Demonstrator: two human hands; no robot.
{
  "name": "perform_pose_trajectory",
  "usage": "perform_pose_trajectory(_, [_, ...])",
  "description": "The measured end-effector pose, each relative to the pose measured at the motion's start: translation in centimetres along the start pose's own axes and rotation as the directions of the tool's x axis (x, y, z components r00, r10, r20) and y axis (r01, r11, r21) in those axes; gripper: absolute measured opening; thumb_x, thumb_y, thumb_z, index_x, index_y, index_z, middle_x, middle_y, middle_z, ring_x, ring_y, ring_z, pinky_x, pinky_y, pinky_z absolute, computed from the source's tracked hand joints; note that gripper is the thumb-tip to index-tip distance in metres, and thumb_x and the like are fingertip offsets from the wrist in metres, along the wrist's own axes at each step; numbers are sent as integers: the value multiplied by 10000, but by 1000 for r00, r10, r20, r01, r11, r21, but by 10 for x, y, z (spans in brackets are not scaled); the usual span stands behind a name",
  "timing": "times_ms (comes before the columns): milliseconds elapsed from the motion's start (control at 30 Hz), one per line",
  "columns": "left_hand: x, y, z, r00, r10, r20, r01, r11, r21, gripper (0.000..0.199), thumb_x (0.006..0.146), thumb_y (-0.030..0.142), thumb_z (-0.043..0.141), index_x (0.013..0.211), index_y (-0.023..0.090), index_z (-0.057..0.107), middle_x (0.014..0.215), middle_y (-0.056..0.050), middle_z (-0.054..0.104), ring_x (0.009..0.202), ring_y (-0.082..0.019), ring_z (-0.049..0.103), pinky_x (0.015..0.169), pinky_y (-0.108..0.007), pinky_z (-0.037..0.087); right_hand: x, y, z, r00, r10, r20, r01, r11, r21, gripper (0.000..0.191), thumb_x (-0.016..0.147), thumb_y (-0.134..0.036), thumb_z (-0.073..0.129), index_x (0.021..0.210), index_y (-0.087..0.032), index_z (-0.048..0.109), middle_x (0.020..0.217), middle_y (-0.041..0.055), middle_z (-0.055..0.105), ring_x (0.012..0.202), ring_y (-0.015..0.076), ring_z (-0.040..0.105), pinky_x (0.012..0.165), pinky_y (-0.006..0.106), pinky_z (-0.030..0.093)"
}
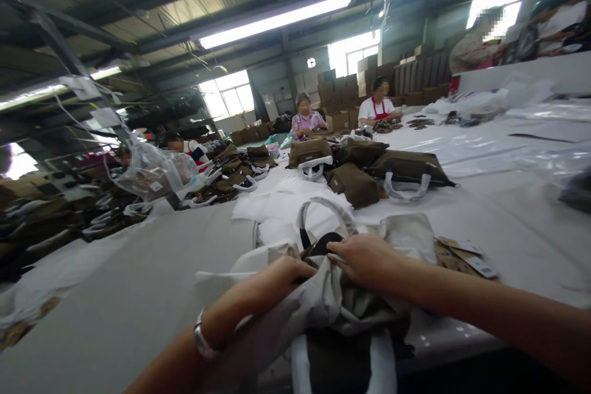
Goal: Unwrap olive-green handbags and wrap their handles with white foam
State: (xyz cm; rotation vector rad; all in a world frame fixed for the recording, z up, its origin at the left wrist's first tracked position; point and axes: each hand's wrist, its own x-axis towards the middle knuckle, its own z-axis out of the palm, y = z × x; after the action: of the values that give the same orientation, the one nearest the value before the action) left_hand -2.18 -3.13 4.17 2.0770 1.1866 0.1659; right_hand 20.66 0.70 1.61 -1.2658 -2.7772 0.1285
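The workshop was lit by strip lights (277,21), with a white table (194,246) running under the work. The bag (335,348) was at the table's near edge, below the fingertips and toward the wearer, its dark body partly covered by pale cloth (318,301). One wrapped handle (323,204) looped up just beyond the fingers; a second handle (383,363) hung on the wearer's side. The fingers therefore sat between the two loops. The bag's long axis appeared to run crosswise, left to right, though the folds prevented certainty. The right hand (369,258) was nearer the far handle, its thumb and forefinger pinching the cloth. The left hand (279,278) was bent in against the cloth from the opposite side; its fingertips were hidden, and their grip could not be determined. A bangle (201,335) circled the left wrist.

Right of the right fingers, beyond that forearm, lay card tags (462,257). Straight beyond the fingers were white sheets (272,200), then finished-looking bags (355,184). Farther off, a person in a red apron (381,109) sat at the table.
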Motion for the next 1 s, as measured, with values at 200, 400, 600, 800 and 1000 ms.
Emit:
perform_pose_trajectory(200, [-29,12,-14,997,-71,3,71,997,14,507,950,437,583,1438,300,568,1247,-35,726,1083,-240,673,924,-296,486,-2,6,6,999,31,-19,-29,997,74,296,959,-257,494,1135,-219,729,940,140,778,875,309,745,668,328,473])
perform_pose_trajectory(400, [4,14,-9,950,-141,-279,257,859,442,278,966,269,533,1122,294,761,1085,-48,774,1016,-254,696,859,-312,490,-2,7,16,993,114,-24,-110,987,114,291,915,-217,511,1148,-219,684,930,122,775,878,299,741,657,309,426])
perform_pose_trajectory(600, [40,-15,7,935,-145,-323,292,832,472,289,991,270,458,1085,160,708,1070,-162,746,990,-298,693,832,-365,504,-12,24,15,992,107,-62,-105,994,29,326,980,-235,461,1211,-168,680,914,149,776,834,305,751,689,358,531])
perform_pose_trajectory(800, [42,-23,2,963,-71,-261,166,917,362,235,918,327,582,1037,222,755,982,-79,784,922,-258,718,778,-297,498,-26,12,5,791,-456,-408,481,875,-46,411,1036,-196,411,1410,-131,570,1442,132,596,1319,273,573,1117,460,469])
perform_pose_trajectory(1000, [23,-30,-19,948,39,-315,31,976,214,289,959,283,520,1108,208,756,1113,-47,782,1008,-195,716,895,-252,510,-15,1,19,936,-353,5,346,920,184,614,997,-452,536,1534,-173,435,1604,102,373,1464,352,382,1167,545,414])
